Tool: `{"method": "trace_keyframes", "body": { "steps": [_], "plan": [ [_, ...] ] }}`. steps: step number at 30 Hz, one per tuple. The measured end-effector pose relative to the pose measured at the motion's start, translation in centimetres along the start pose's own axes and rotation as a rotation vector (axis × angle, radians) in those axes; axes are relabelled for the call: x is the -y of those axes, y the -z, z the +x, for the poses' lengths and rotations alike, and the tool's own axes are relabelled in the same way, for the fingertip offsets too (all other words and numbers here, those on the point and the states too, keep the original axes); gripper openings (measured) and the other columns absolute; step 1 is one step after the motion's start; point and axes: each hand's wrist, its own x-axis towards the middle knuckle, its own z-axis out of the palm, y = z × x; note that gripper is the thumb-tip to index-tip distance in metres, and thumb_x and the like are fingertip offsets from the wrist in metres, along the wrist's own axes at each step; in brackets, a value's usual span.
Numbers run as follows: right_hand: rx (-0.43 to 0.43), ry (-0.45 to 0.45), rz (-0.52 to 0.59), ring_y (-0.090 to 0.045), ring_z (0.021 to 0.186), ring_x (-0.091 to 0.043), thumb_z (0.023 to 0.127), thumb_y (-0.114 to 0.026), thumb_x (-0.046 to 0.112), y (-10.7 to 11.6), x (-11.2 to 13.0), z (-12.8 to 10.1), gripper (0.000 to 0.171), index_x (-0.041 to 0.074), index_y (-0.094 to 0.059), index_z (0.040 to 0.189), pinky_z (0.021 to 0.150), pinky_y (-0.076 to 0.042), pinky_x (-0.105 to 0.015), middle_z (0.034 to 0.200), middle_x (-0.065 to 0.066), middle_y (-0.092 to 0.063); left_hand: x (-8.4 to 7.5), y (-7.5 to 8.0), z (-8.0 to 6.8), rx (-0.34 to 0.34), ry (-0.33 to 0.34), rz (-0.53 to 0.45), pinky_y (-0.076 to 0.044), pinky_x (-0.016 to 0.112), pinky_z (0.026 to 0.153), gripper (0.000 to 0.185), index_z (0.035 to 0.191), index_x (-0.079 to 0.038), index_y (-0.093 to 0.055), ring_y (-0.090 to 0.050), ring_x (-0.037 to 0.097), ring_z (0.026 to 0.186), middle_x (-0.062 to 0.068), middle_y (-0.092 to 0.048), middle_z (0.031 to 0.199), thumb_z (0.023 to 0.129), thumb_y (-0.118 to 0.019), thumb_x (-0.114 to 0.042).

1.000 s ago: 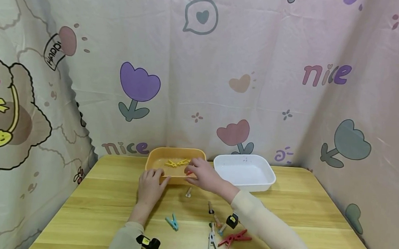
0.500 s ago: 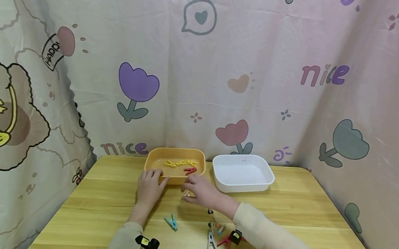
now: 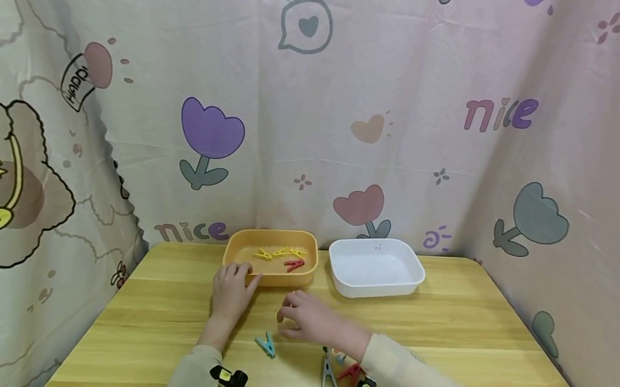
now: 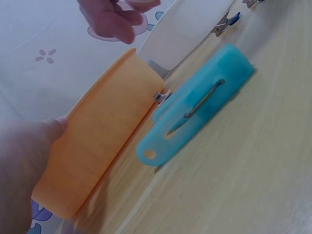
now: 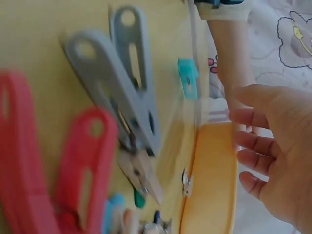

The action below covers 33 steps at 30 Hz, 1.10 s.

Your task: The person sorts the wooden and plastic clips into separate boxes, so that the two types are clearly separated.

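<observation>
My left hand (image 3: 232, 289) grips the front rim of an orange plastic basin (image 3: 278, 281); its thumb (image 4: 56, 127) lies on the outer wall. Inside the basin are three yellow clothespins (image 3: 263, 254) and a red clothespin (image 3: 294, 265). My right hand (image 3: 313, 321) hovers over the table in front of the basin, fingers loosely bent, holding nothing. A teal clothespin (image 3: 267, 346) lies between my forearms. Nearer my right forearm are a grey clothespin (image 3: 328, 373) and another red clothespin (image 3: 351, 371), partly covered by the arm.
A white basin (image 3: 375, 290) stands to the right of the orange one. Several small wooden pegs lie on the wooden table, including one peg (image 5: 186, 184) close to the orange basin. A patterned curtain (image 3: 271, 126) hangs behind.
My right hand has let go of the red clothespin in the orange basin, then drawn back toward me over the table. The left hand stays on the rim.
</observation>
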Motion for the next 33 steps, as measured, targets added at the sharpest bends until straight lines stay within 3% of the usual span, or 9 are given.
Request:
{"method": "trace_keyframes", "body": {
  "steps": [8,15,22,33],
  "plan": [
    [-0.015,-0.084,0.053,-0.049,0.09,-0.006,0.089,-0.068,0.044,-0.5,1.4,-0.6,0.022,0.023,-0.069,0.096,0.076,-0.041,-0.019,0.099,0.008,-0.058,0.0,0.1,0.0,0.006,0.004,0.004,-0.04,0.046,0.082,0.03,0.09,-0.011,-0.062,-0.052,0.032,0.083,0.01,-0.06,0.086,0.082,-0.077,-0.035],
    [0.033,-0.18,0.096,-0.046,0.086,-0.003,0.089,-0.067,0.044,-1.2,2.2,-1.3,0.019,0.026,-0.07,0.095,0.073,-0.038,-0.018,0.095,0.011,-0.057,-0.2,0.3,-0.1,0.018,0.009,-0.008,-0.04,0.048,0.086,0.031,0.091,-0.01,-0.062,-0.055,0.034,0.089,0.011,-0.06,0.087,0.082,-0.077,-0.035],
    [0.051,-0.185,0.109,-0.044,0.083,-0.001,0.087,-0.069,0.046,-2.2,3.0,-1.5,0.021,0.026,-0.07,0.094,0.073,-0.035,-0.017,0.092,0.013,-0.055,-0.1,0.3,-0.1,0.026,0.016,-0.008,-0.04,0.048,0.087,0.032,0.091,-0.01,-0.062,-0.055,0.035,0.09,0.011,-0.06,0.087,0.082,-0.077,-0.036],
    [0.156,-0.231,0.102,-0.042,0.083,-0.002,0.085,-0.067,0.053,-2.3,3.9,-1.2,0.022,0.032,-0.068,0.092,0.068,-0.032,-0.018,0.092,0.015,-0.054,-0.1,0.3,-0.1,0.056,0.045,-0.006,-0.039,0.048,0.089,0.03,0.093,-0.011,-0.062,-0.053,0.034,0.092,0.01,-0.06,0.09,0.084,-0.075,-0.037]
  ]
}}
